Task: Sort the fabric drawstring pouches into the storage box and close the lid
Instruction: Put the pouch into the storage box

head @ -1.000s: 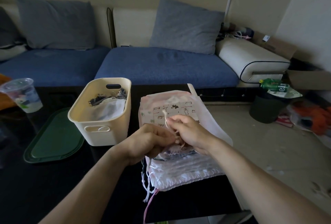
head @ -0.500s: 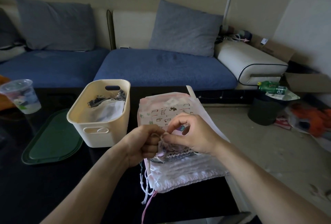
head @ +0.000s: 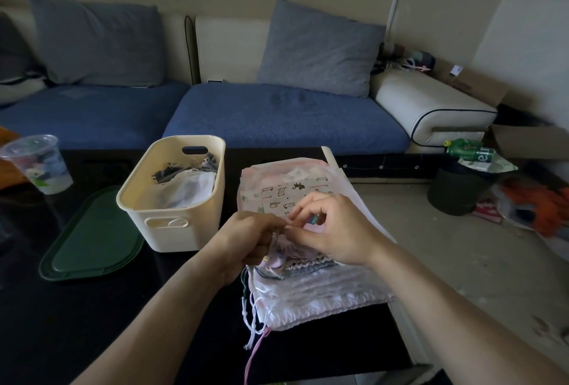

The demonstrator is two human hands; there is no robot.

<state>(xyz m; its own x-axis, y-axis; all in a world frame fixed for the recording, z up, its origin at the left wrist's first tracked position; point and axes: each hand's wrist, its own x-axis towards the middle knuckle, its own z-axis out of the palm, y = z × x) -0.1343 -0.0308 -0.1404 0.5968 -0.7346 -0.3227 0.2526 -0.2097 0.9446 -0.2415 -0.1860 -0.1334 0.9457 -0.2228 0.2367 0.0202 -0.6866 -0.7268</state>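
A stack of fabric drawstring pouches (head: 311,295) lies on the dark table (head: 77,317), right of centre, with cords hanging off its near edge. The top pouch (head: 283,193) is pink with small animal prints. My left hand (head: 246,236) grips the gathered mouth of a small pouch (head: 284,253) on the stack. My right hand (head: 332,227) pinches the same gathered edge from the right. The cream storage box (head: 172,224) stands left of the stack, open, with several pouches inside. Its green lid (head: 92,239) lies flat on the table further left.
A clear plastic cup (head: 37,162) stands at the table's far left. A blue sofa (head: 277,116) with grey cushions runs behind the table. On the floor at right are a dark bin (head: 458,187) with a green bottle (head: 468,149) on it, and clutter.
Both hands have drawn closer together on the small pouch's gathered mouth. My right hand, which held a cord up a second ago, has come down onto the edge.
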